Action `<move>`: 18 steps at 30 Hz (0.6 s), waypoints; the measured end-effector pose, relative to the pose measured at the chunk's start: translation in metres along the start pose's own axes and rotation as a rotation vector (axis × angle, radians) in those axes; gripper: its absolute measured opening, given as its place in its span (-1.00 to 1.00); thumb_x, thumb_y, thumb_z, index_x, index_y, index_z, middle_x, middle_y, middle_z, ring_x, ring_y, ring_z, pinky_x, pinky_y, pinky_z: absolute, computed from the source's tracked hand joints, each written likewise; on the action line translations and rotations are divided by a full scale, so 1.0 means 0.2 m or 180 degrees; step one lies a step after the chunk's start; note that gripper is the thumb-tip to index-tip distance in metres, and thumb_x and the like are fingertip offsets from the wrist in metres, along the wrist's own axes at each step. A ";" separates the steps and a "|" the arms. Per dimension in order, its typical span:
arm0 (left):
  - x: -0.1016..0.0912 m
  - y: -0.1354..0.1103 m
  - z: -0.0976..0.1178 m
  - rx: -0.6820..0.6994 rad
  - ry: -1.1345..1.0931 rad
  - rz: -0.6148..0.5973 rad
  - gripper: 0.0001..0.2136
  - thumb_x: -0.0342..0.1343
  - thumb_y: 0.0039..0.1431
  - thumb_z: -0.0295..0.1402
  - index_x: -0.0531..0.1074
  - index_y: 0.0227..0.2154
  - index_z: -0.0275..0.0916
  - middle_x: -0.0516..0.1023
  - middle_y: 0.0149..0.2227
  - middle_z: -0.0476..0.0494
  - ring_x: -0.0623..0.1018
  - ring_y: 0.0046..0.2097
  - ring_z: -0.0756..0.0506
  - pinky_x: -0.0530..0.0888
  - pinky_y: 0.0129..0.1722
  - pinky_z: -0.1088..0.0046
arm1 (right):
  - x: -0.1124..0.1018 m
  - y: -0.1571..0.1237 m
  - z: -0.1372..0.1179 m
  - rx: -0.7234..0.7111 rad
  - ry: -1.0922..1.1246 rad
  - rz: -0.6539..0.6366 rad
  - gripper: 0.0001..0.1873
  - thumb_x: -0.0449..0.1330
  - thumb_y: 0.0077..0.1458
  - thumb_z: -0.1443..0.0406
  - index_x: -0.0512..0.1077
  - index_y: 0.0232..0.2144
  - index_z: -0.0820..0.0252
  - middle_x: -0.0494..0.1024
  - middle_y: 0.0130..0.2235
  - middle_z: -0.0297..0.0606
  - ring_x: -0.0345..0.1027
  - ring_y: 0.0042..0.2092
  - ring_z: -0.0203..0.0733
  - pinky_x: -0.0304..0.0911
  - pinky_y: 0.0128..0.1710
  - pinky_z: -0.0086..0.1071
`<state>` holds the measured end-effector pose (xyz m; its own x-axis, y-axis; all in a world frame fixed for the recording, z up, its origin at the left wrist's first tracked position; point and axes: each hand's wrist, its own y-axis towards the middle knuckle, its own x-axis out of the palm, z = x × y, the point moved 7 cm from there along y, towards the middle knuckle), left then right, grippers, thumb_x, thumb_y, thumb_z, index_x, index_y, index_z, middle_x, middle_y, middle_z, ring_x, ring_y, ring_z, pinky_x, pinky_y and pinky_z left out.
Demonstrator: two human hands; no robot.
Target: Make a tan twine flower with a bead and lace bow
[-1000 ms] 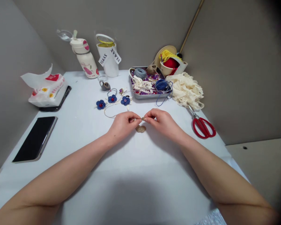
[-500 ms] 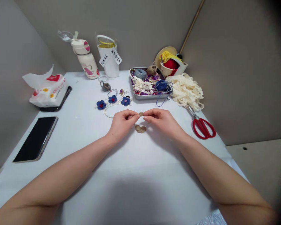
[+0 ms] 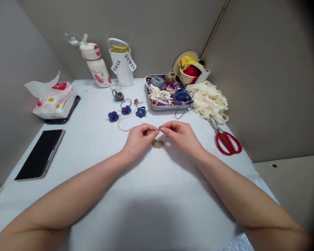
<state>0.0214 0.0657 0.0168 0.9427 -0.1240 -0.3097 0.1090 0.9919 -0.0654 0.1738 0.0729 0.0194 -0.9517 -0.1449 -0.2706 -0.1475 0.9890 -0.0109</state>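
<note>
My left hand (image 3: pixel 139 138) and my right hand (image 3: pixel 180 134) meet at mid-table, fingertips pinched together on a small brown piece (image 3: pixel 160 127) and a thin cream string. Two more small brown discs (image 3: pixel 157 143) lie on the white table (image 3: pixel 146 195) just below the fingers. The string loops back toward three blue fabric flowers (image 3: pixel 126 113) lying behind my left hand.
A metal tray (image 3: pixel 167 106) of yarn and lace stands behind, with a lace heap (image 3: pixel 210 99) and red scissors (image 3: pixel 227 141) at right. A bottle (image 3: pixel 95 64), a white cup (image 3: pixel 121 62), a tissue pack (image 3: pixel 53 99) and a phone (image 3: pixel 40 153) are at left.
Both hands rose slightly from the table with the small brown piece, then settled back a little; the pinch stays closed throughout.
</note>
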 end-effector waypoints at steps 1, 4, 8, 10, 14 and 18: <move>0.00 0.00 0.00 0.0045 0.0076 -0.0012 -0.82 0.18 0.05 -0.24 0.56 -0.39 -0.27 0.42 -0.54 0.00 0.29 -0.50 0.03 0.26 -0.46 0.47 | 0.00 0.00 0.00 -0.0031 -0.0114 -0.0006 -0.81 0.24 0.05 0.19 0.52 -0.39 0.21 0.57 -0.35 -0.27 0.38 -0.32 -0.23 0.25 -0.28 -0.35; -0.01 0.01 0.00 0.0154 0.0361 -0.0059 -0.82 0.17 0.06 -0.24 0.57 -0.40 -0.24 0.44 -0.54 -0.01 0.32 -0.49 0.02 0.27 -0.45 0.46 | -0.02 0.00 -0.01 -0.0117 -0.0440 -0.0044 -0.82 0.22 0.07 0.20 0.53 -0.38 0.20 0.57 -0.36 -0.28 0.38 -0.32 -0.22 0.22 -0.29 -0.35; -0.01 0.01 -0.01 0.0239 0.0647 -0.0112 -0.83 0.15 0.07 -0.26 0.59 -0.40 -0.22 0.48 -0.52 -0.03 0.35 -0.49 0.01 0.28 -0.46 0.45 | -0.03 0.00 -0.02 -0.0251 -0.0885 -0.0072 -0.86 0.21 0.08 0.24 0.53 -0.41 0.18 0.58 -0.37 -0.29 0.38 -0.32 -0.22 0.19 -0.30 -0.36; -0.01 0.02 -0.01 0.0269 0.0757 -0.0166 -0.83 0.14 0.06 -0.27 0.59 -0.40 -0.21 0.49 -0.52 -0.04 0.35 -0.49 0.00 0.27 -0.46 0.44 | -0.03 0.00 -0.04 -0.0336 -0.1133 -0.0100 -0.88 0.21 0.08 0.27 0.52 -0.42 0.17 0.58 -0.37 -0.30 0.38 -0.32 -0.22 0.18 -0.28 -0.35; 0.00 0.02 0.00 0.0291 0.0961 -0.0282 -0.83 0.13 0.06 -0.29 0.60 -0.40 -0.21 0.50 -0.53 -0.05 0.38 -0.49 -0.01 0.27 -0.45 0.44 | -0.02 0.00 -0.05 -0.0403 -0.1464 -0.0304 -0.88 0.19 0.10 0.31 0.52 -0.42 0.17 0.58 -0.34 -0.27 0.39 -0.29 -0.20 0.18 -0.26 -0.35; 0.02 0.01 0.00 0.0257 0.1055 -0.0402 -0.82 0.11 0.07 -0.29 0.60 -0.39 -0.21 0.56 -0.49 -0.08 0.41 -0.47 -0.02 0.28 -0.44 0.44 | -0.01 0.00 -0.05 -0.0471 -0.1666 -0.0448 -0.87 0.18 0.12 0.32 0.53 -0.42 0.17 0.58 -0.33 -0.25 0.39 -0.28 -0.19 0.17 -0.25 -0.35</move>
<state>0.0246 0.0674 0.0152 0.7682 -0.2350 -0.5955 0.2551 0.9655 -0.0519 0.1731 0.0727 0.0286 -0.6651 -0.2039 -0.7184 -0.3354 0.9411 0.0435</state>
